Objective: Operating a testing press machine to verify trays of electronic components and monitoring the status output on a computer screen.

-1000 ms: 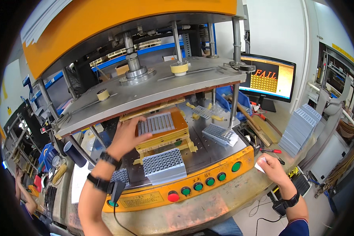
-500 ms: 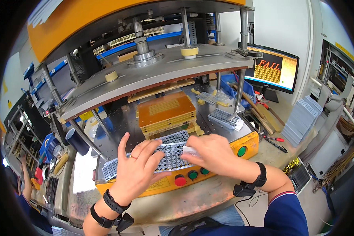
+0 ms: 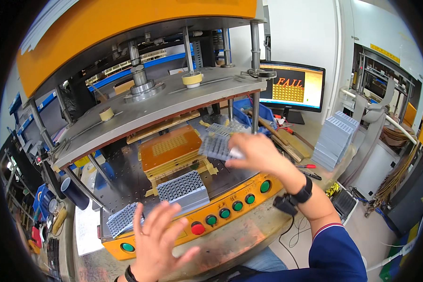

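Observation:
My right hand [image 3: 256,151] is closed on the edge of a grey perforated panel [image 3: 215,146], blurred by motion, to the right of the orange fixture. The hand and panel hide what lies beneath them. My left hand [image 3: 160,235] hovers over the machine's front edge with its fingers spread and nothing in them. Just beyond it stands a stack of grey perforated panels [image 3: 183,190], full of regular openings. A lower, tilted pile of similar panels [image 3: 123,220] lies to the left. The orange flat-topped fixture [image 3: 171,148] sits behind the middle stack.
A heavy metal press plate [image 3: 174,94] spans above the work on steel posts. Green buttons [image 3: 224,213] and a red button [image 3: 198,228] line the yellow front. Farther right are a lit monitor [image 3: 293,87], a tall grey stack [image 3: 336,141] and pens [image 3: 308,166].
My right hand has moved from the middle stack toward the far right with a panel. My left hand has pulled back from the stack toward me. The whole view has shifted.

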### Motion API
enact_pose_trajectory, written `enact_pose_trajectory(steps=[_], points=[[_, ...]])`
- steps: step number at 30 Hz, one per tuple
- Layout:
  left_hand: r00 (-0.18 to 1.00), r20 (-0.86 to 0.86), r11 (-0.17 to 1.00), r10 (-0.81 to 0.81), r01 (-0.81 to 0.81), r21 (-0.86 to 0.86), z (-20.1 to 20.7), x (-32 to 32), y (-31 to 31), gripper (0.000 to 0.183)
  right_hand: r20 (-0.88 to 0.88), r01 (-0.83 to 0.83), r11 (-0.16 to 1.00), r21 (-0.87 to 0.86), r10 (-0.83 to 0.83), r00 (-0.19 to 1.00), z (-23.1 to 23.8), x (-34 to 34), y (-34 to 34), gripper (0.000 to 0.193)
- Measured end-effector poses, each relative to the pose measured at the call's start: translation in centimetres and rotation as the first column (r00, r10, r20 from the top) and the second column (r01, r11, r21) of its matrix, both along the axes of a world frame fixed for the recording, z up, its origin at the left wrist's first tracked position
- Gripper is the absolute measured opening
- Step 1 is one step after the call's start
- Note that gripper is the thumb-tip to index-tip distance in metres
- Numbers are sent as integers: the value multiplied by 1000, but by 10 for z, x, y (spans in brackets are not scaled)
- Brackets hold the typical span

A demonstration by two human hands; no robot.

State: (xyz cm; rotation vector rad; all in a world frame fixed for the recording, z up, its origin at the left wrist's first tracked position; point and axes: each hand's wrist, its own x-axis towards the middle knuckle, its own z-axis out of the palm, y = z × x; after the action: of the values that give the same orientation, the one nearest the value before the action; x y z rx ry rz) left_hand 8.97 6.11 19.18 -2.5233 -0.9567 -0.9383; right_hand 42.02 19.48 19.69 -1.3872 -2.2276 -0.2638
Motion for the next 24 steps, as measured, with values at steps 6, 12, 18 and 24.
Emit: enact_pose_trajectory(steps=[6, 12, 18, 24], points=[[671, 547, 455, -501, 741, -494, 13, 29, -35, 33, 73, 278, 956, -95, -272, 959, -33, 39, 70, 52], [49, 895, -269, -443, 945, -185, -10, 57, -61, 48, 215, 311, 871, -381, -244, 946, -48, 43, 58, 56], [-70, 968, -264, -243, 965, 4, -19, 70, -57, 16, 252, 339, 872, -354, -261, 932, -53, 43, 70, 51], [-207, 948, -223, -242, 963, 154, -11, 64, -47, 15, 203, 308, 940, -149, -276, 939, -36, 33, 50, 53]])
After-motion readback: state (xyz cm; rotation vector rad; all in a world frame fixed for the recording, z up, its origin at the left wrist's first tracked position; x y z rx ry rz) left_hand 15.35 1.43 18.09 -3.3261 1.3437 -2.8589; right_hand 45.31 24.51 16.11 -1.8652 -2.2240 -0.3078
